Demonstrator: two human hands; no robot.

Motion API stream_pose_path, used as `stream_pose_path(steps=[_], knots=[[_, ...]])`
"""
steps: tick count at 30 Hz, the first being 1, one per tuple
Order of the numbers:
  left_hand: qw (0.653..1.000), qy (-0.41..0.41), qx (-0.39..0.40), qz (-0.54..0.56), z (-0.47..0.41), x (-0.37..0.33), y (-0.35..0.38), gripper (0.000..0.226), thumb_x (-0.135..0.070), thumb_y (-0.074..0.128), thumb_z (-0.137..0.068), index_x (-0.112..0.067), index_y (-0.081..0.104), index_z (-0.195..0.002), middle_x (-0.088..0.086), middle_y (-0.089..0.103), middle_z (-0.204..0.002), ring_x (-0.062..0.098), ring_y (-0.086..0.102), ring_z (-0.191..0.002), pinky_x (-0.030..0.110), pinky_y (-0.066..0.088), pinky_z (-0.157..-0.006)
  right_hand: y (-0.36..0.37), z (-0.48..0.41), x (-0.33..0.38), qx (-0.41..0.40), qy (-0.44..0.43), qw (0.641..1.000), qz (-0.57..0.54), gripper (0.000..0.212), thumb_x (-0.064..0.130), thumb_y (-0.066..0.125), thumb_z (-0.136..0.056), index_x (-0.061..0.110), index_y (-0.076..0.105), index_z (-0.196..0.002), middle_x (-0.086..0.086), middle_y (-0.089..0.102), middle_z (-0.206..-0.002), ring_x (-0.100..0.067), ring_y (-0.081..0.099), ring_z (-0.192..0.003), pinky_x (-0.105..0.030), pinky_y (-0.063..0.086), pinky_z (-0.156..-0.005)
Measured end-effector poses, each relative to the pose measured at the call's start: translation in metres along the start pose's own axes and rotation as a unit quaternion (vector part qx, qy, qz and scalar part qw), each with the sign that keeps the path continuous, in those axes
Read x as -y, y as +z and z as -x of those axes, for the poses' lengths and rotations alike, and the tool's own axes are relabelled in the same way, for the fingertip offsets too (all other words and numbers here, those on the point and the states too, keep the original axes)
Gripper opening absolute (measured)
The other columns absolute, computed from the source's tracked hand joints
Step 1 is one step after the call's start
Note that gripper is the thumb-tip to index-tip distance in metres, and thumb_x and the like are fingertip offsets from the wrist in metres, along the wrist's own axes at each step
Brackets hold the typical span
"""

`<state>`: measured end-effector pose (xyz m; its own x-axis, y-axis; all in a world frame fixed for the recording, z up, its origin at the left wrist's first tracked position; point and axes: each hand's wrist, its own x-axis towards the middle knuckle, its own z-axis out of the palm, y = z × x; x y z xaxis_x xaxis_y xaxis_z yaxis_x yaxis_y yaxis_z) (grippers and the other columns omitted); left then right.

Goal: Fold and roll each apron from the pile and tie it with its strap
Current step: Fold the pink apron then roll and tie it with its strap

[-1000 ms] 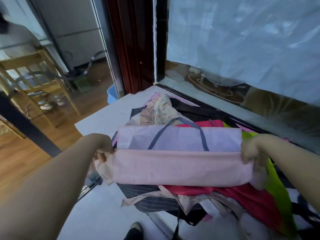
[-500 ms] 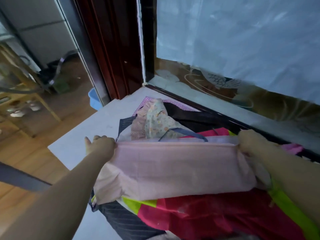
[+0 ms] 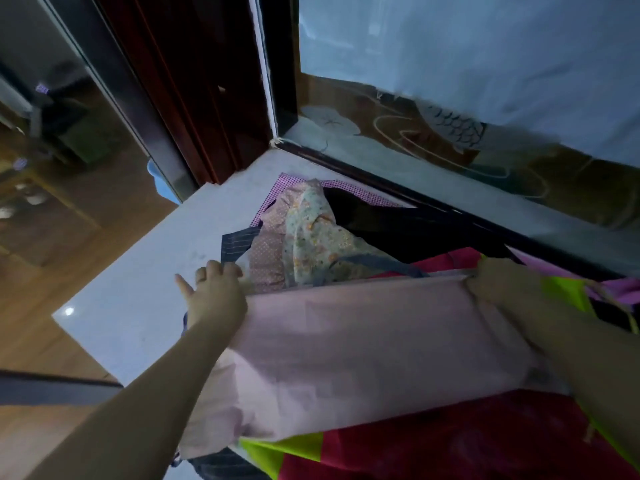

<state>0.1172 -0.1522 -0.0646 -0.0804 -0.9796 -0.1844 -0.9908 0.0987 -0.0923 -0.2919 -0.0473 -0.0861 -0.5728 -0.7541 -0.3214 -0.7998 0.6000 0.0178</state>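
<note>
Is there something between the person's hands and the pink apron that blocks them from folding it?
Nothing visible does. The left hand rests on the left end of the pink apron, and the right hand holds its right end. The grey strap lies just beyond the fold.

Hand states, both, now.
Left hand: on the pink apron, thumb out; grip cannot be told.
Right hand: grips the pink apron's far corner.
</note>
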Motion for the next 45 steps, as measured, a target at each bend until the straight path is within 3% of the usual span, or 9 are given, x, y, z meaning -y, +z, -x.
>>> stream_pose_path(steps=[4,7,12,16,22,27,32,35,45], knots=[[0.964,0.221,-0.132,0.065,0.031,-0.060,0.000,0.041,-0.004,0.067,-0.069,-0.021,0.067,-0.106,0.009,0.060,-0.112,0.032,0.058,-0.107,0.063,0.018,-0.110,-0.005,0.018,0.003,-0.044,-0.011,0.999,-0.016,0.041,0.032,0.054,-0.091,0.010,0.046,-0.125,-0.016,0.047,-0.125,-0.035,0.055,-0.105,-0.039,0.043,-0.078],[0.925,0.362,-0.094,0.063,0.068,-0.097,0.023,0.035,-0.024,0.073,-0.062,-0.025,0.070,-0.097,0.001,0.067,-0.098,0.023,0.068,-0.091,0.062,0.035,-0.098,-0.004,0.037,0.002,-0.082,-0.049,0.992,-0.085,0.044,0.024,0.056,-0.091,0.010,0.046,-0.130,-0.015,0.041,-0.133,-0.036,0.053,-0.109,-0.040,0.043,-0.078],[0.941,0.325,0.099,-0.002,0.106,-0.127,0.037,0.072,-0.050,0.008,-0.086,-0.021,0.030,-0.149,0.014,0.024,-0.155,0.033,0.022,-0.144,0.069,0.001,-0.108,0.001,0.083,-0.027,-0.197,-0.073,0.957,-0.198,0.041,0.029,0.047,-0.083,0.006,0.062,-0.112,-0.016,0.061,-0.110,-0.035,0.057,-0.100,-0.041,0.047,-0.082],[0.920,0.388,0.059,-0.007,0.126,-0.138,0.031,0.062,-0.049,0.031,-0.082,-0.017,0.060,-0.128,0.016,0.056,-0.134,0.035,0.056,-0.120,0.071,0.031,-0.095,0.010,0.123,-0.063,-0.249,0.022,0.923,-0.291,0.031,0.018,0.053,-0.084,0.002,0.065,-0.108,-0.019,0.066,-0.101,-0.035,0.060,-0.093,-0.042,0.047,-0.082],[0.873,0.482,-0.062,0.035,0.151,-0.132,0.045,0.068,-0.056,0.045,-0.079,-0.016,0.046,-0.135,0.014,0.053,-0.137,0.034,0.050,-0.125,0.063,0.017,-0.106,0.039,0.167,-0.095,-0.223,0.119,0.874,-0.416,0.027,0.016,0.057,-0.093,-0.001,0.062,-0.113,-0.018,0.062,-0.109,-0.033,0.057,-0.101,-0.030,0.038,-0.076],[0.877,0.469,-0.102,-0.015,0.163,-0.120,0.064,0.094,-0.025,0.077,-0.055,-0.009,0.038,-0.139,0.017,0.053,-0.137,0.036,0.052,-0.123,0.064,0.020,-0.102,0.053,0.170,-0.104,-0.124,0.114,0.871,-0.462,0.039,0.020,0.056,-0.094,0.000,0.052,-0.127,-0.020,0.063,-0.105,-0.034,0.063,-0.086,-0.027,0.039,-0.063],[0.903,0.418,-0.088,-0.043,0.166,-0.116,0.075,0.070,-0.013,0.037,-0.073,-0.007,0.036,-0.142,0.015,0.050,-0.141,0.034,0.054,-0.124,0.064,0.017,-0.104,0.041,0.158,-0.105,-0.102,0.097,0.881,-0.452,0.027,0.010,0.055,-0.093,-0.007,0.055,-0.114,-0.021,0.059,-0.095,-0.021,0.058,-0.078,-0.032,0.048,-0.065],[0.904,0.418,-0.083,-0.044,0.168,-0.116,0.078,0.071,-0.018,0.036,-0.072,-0.007,0.038,-0.142,0.014,0.047,-0.144,0.033,0.052,-0.126,0.064,0.019,-0.103,0.041,0.152,-0.105,-0.056,0.102,0.878,-0.464,0.036,0.015,0.057,-0.092,0.002,0.055,-0.126,-0.018,0.061,-0.118,-0.030,0.059,-0.099,-0.045,0.050,-0.086],[0.907,0.414,-0.056,-0.048,0.150,-0.086,0.069,0.075,-0.018,0.039,-0.070,-0.011,0.034,-0.145,0.011,0.048,-0.144,0.028,0.054,-0.125,0.057,0.023,-0.103,0.033,0.147,-0.117,-0.049,0.031,0.908,-0.415,0.036,0.016,0.068,-0.086,0.004,0.064,-0.119,-0.013,0.063,-0.120,-0.028,0.058,-0.111,-0.037,0.048,-0.090]])
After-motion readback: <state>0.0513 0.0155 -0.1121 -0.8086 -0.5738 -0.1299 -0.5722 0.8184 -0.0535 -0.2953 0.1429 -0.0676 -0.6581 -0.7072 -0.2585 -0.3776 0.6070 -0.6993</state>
